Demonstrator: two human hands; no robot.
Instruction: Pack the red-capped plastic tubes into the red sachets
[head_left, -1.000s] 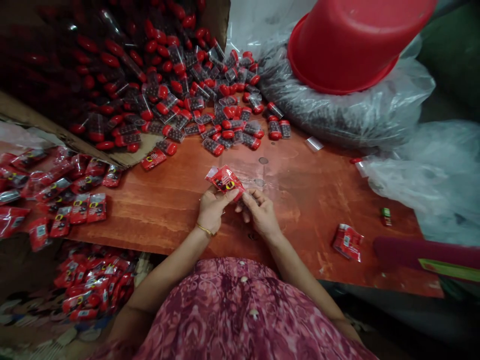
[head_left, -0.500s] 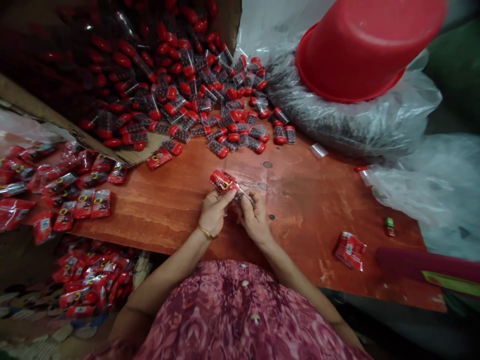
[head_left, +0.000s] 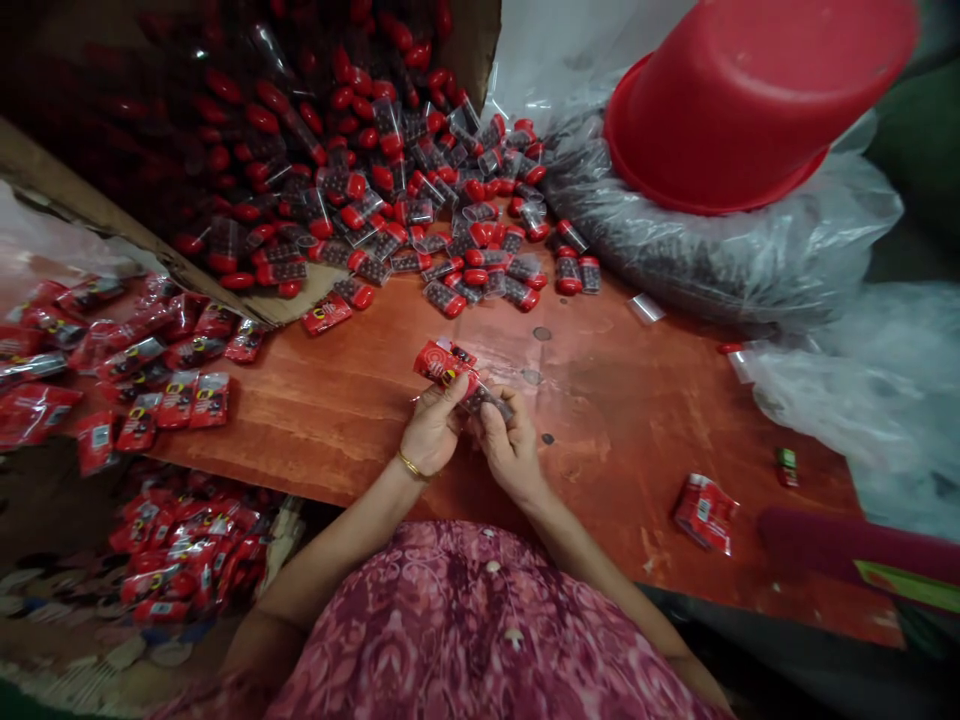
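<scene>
Pinching the red packet [head_left: 441,362] between thumb and fingers, your left hand [head_left: 432,430] worked close in front of you, just above the near part of the wooden table [head_left: 622,400]. Your right hand [head_left: 513,450] was clamped on a clear container [head_left: 489,400] with dark contents, its thumb pressed along the side. The two hands were together, nearly meeting at the fingertips, and the container's far end lay against the packet; whether it was partly inside, you could not have told from this angle. A gold bracelet [head_left: 414,466] circled your left wrist.

Ahead of your hands, a heap of red-capped containers [head_left: 446,270] spilled onto the table from a cardboard box [head_left: 75,175] lying on its side. One single packet [head_left: 327,313] lay by the box's near corner. To your left, filled packets [head_left: 176,398] were piled near the table's edge, and more packets [head_left: 187,560] lay lower down, below the tabletop. To your right, a folded red packet [head_left: 706,512] lay near a small green-and-red item [head_left: 787,467]. Farther back, an upturned red tub [head_left: 742,110] rested on a bulging plastic bag [head_left: 712,255].
</scene>
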